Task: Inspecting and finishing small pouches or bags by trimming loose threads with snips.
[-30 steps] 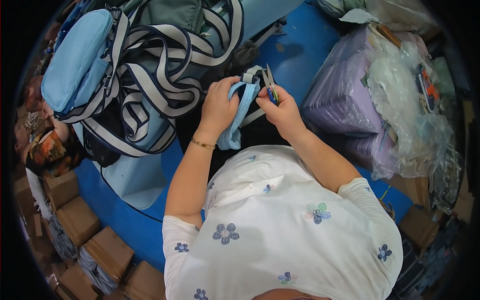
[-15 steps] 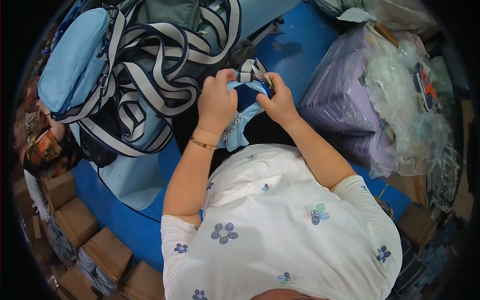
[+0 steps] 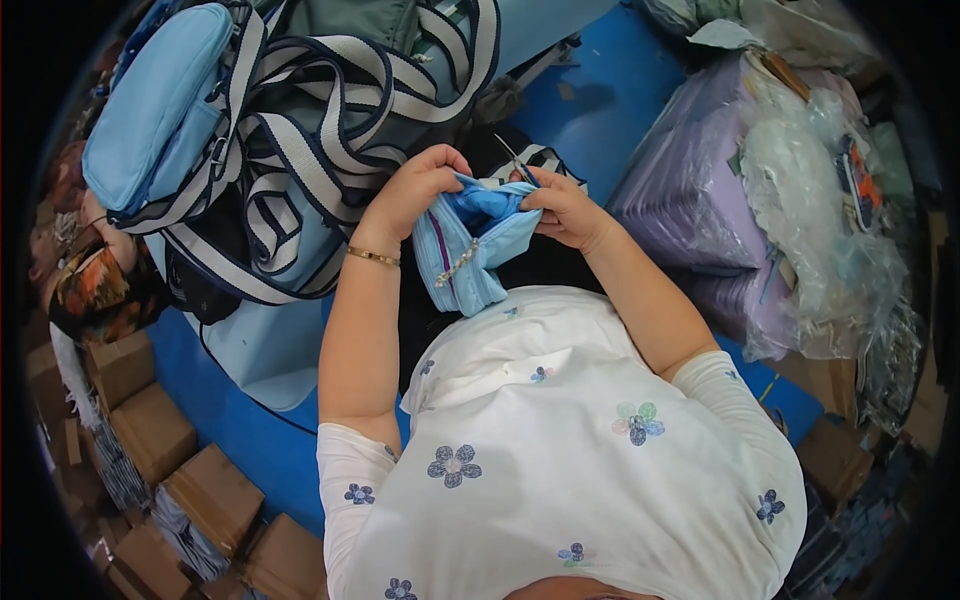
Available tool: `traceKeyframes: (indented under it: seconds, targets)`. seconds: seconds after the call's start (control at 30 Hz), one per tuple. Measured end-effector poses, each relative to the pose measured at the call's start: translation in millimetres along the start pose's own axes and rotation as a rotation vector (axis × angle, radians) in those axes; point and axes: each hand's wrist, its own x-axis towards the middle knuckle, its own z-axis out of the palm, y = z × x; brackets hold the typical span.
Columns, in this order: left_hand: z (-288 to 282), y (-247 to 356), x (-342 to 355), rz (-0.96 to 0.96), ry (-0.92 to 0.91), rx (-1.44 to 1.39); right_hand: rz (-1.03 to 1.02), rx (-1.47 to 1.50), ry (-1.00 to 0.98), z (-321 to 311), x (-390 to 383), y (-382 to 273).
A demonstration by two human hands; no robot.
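A small light-blue bag point(image 3: 480, 268) with a purple zip line and a beaded chain hangs mouth-up in front of my shirt. My left hand point(image 3: 418, 190) is closed on the left side of its top edge. On the opposite edge, the fingers of my right hand point(image 3: 566, 208) pinch the fabric. Thread snips point(image 3: 516, 160) stick up from that same hand, blades pointing away from me; their handles are mostly hidden. Bright blue lining shows inside the mouth. Behind my right hand lies a striped navy-and-white strap point(image 3: 545, 158).
A heap of striped webbing point(image 3: 330, 130) lies over bags at the left, beside a blue pouch point(image 3: 160, 110). Plastic-wrapped lilac sheets point(image 3: 690, 180) are stacked at the right. Cardboard boxes point(image 3: 212, 500) stand at lower left. Another person's patterned sleeve point(image 3: 105, 290) shows at far left.
The bag's mouth has been spread and its front has turned toward me. My left hand has moved left and down, the right hand slightly lower. The strap has left my fingers.
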Motion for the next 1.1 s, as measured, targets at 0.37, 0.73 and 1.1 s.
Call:
traceKeyframes:
  seconds: [0.37,0.73,1.1]
  targets:
    - [-9.0,-14.8,2.1,-0.032,-0.085,-0.142,0.022,0.013,-0.013,1.2,-2.0,-0.9]
    - [0.3,-15.3,0.4,-0.03,-0.021,-0.192,-0.011,-0.083,-0.033,-4.9,-3.6,1.3]
    - [-0.7,-18.0,-0.4,-0.027,-0.018,-0.185,-0.326,-0.663,0.216,6.3,-18.7,-1.8]
